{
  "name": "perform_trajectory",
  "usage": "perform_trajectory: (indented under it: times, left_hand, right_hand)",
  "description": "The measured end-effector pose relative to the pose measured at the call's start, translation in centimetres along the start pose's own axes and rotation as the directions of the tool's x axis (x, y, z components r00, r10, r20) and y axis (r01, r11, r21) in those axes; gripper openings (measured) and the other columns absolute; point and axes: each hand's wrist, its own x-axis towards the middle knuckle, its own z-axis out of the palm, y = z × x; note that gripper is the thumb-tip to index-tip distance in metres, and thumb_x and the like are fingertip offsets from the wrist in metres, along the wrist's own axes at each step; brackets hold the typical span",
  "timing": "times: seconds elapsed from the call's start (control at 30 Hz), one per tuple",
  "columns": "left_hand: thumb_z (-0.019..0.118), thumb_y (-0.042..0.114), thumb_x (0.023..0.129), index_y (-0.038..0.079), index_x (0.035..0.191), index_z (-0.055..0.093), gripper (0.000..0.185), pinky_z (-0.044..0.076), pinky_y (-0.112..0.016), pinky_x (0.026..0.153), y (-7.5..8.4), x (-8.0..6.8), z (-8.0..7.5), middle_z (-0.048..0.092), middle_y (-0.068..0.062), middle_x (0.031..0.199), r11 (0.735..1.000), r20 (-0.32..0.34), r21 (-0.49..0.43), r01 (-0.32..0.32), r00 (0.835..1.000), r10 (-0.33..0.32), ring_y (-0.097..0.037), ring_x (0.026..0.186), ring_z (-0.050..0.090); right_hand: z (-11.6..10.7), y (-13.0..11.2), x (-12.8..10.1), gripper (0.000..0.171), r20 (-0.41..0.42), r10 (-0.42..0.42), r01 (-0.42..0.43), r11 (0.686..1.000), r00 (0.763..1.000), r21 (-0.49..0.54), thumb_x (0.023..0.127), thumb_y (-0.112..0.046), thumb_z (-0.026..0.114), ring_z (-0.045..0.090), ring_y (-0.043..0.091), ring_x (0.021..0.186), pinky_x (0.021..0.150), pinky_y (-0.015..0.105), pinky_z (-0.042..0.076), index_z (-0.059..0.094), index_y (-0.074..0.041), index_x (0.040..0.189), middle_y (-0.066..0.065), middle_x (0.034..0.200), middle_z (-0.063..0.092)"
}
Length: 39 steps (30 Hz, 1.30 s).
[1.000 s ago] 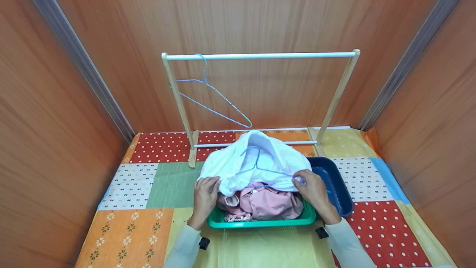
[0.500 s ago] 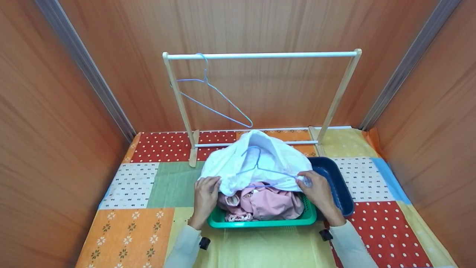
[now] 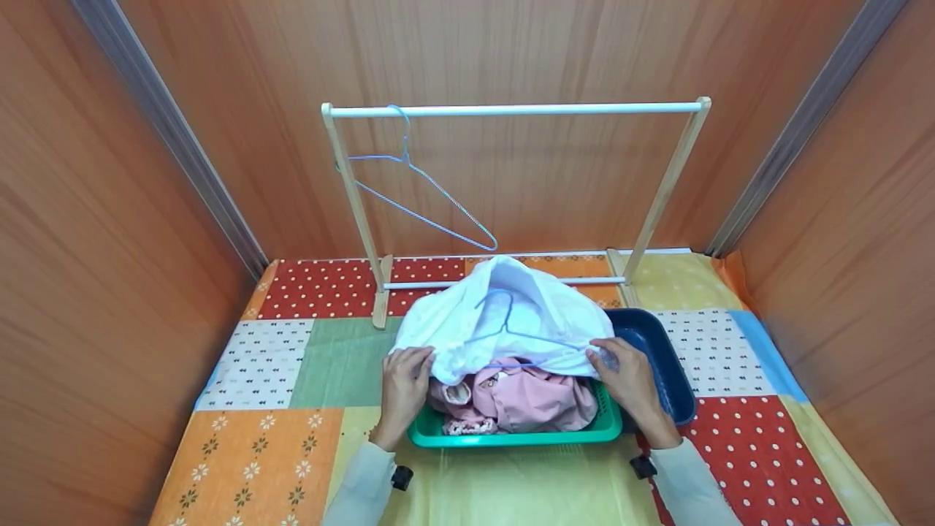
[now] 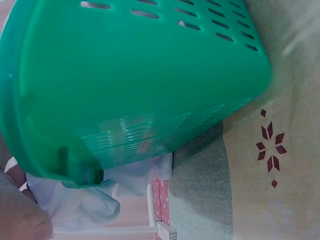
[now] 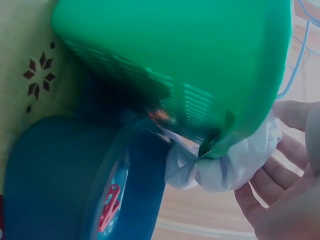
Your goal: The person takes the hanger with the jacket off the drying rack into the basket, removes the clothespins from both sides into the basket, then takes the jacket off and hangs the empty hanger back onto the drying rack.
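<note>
A white garment (image 3: pixel 431 321) lies spread over the back of a green basket (image 3: pixel 511 440), its opening facing me. Inside that opening sits a blue hanger (image 3: pixel 506 321), hook pointing away; its right arm runs toward my right hand (image 3: pixel 630 376). That hand pinches the garment's right edge; in the right wrist view its fingers (image 5: pixel 272 172) curve along the bunched white cloth. At the left edge, my left hand (image 3: pixel 404 376) pinches the fabric between thumb and fingers. Pink clothing (image 3: pixel 537 398) fills the basket's front, below the white garment.
Behind the basket stands a rack (image 3: pixel 511 111) with a wooden frame and white bars. A second blue hanger (image 3: pixel 406 150) hangs bare near its left end. A dark blue basin (image 3: pixel 676 398) stands right of the basket, with red clothespins (image 5: pixel 109 207) inside. Wood-patterned walls enclose three sides.
My right hand has slid a little to the right along the garment's edge. My left hand, the white garment and the hanger inside it look almost unmoved.
</note>
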Motion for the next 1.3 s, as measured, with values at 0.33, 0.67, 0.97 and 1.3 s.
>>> perform_trajectory:
  times: [0.33, 0.67, 0.97, 1.3]
  left_hand:
    - [0.070, 0.013, 0.090, 0.007, 0.103, 0.077, 0.015, 0.039, -0.042, 0.085, 0.0, 0.0, 0.0, 0.075, -0.006, 0.098, 1.000, 0.002, -0.008, 0.011, 1.000, -0.011, -0.026, 0.092, 0.064]
    - [0.071, 0.012, 0.089, 0.007, 0.099, 0.078, 0.013, 0.039, -0.044, 0.085, -0.2, 0.1, 0.1, 0.076, -0.006, 0.095, 1.000, -0.033, 0.005, -0.031, 0.999, 0.031, -0.026, 0.089, 0.064]
    - [0.070, 0.012, 0.090, 0.007, 0.100, 0.077, 0.013, 0.039, -0.043, 0.084, -0.1, 0.1, 0.1, 0.075, -0.006, 0.095, 1.000, -0.019, 0.003, -0.016, 1.000, 0.016, -0.026, 0.089, 0.064]
    - [0.070, 0.012, 0.090, 0.007, 0.101, 0.077, 0.014, 0.039, -0.043, 0.084, -0.2, 0.1, 0.1, 0.075, -0.006, 0.095, 1.000, -0.018, -0.003, -0.017, 1.000, 0.017, -0.025, 0.089, 0.063]
  right_hand:
    - [-0.2, 0.2, -0.1, 0.012, -0.038, 0.035, -0.034, 0.999, 0.999, 0.026, 0.087, -0.011, 0.073, 0.067, 0.018, 0.094, 0.079, 0.028, 0.051, 0.077, -0.010, 0.099, 0.006, 0.100, 0.075]
    - [-0.3, 1.0, -0.2, 0.015, -0.086, 0.027, -0.028, 1.000, 0.996, -0.011, 0.083, -0.007, 0.075, 0.061, 0.015, 0.078, 0.067, 0.018, 0.044, 0.077, -0.011, 0.097, 0.005, 0.097, 0.075]
    - [-0.9, 1.1, -0.5, 0.019, -0.008, 0.113, -0.113, 0.994, 0.994, 0.003, 0.088, -0.006, 0.072, 0.069, 0.027, 0.101, 0.086, 0.045, 0.056, 0.074, -0.008, 0.106, 0.012, 0.110, 0.073]
    - [-1.2, 1.7, -0.8, 0.020, -0.006, 0.178, -0.178, 0.984, 0.984, -0.010, 0.090, -0.010, 0.070, 0.065, 0.018, 0.088, 0.074, 0.020, 0.050, 0.074, -0.011, 0.109, 0.010, 0.107, 0.074]
